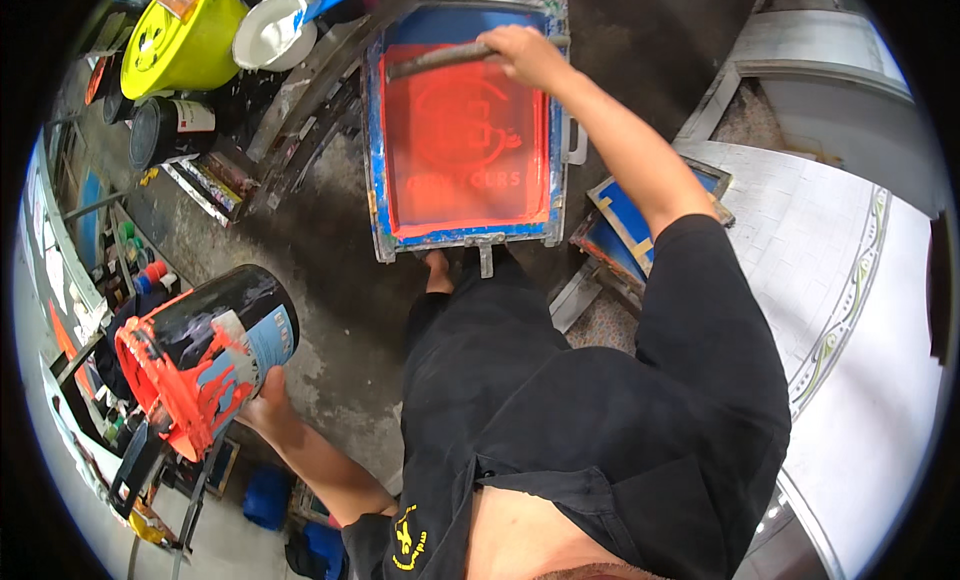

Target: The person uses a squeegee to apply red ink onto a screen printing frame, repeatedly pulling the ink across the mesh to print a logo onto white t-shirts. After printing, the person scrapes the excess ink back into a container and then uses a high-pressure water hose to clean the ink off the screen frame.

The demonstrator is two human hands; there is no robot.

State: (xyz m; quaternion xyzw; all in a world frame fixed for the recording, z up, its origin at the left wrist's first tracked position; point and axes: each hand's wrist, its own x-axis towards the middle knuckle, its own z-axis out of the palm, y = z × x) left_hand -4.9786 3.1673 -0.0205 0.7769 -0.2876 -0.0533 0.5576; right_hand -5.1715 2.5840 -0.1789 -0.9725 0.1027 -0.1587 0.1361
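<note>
Your right hand [525, 52] keeps a closed grip on the squeegee [440, 58], laid across the far end of the printing screen [465, 140], whose mesh is coated red. Well left of the screen, your left hand [262, 405] clasps a tilted black paint can [215, 345] smeared with red ink. A yellow bucket [185, 40] stands beyond the screen's far-left corner.

Ink-smeared black bucket [205, 355] tilted; squeegee [440, 58] lies across red-inked screen [465, 140]

Blue-labelled black paint can [215, 345], lower left
</note>
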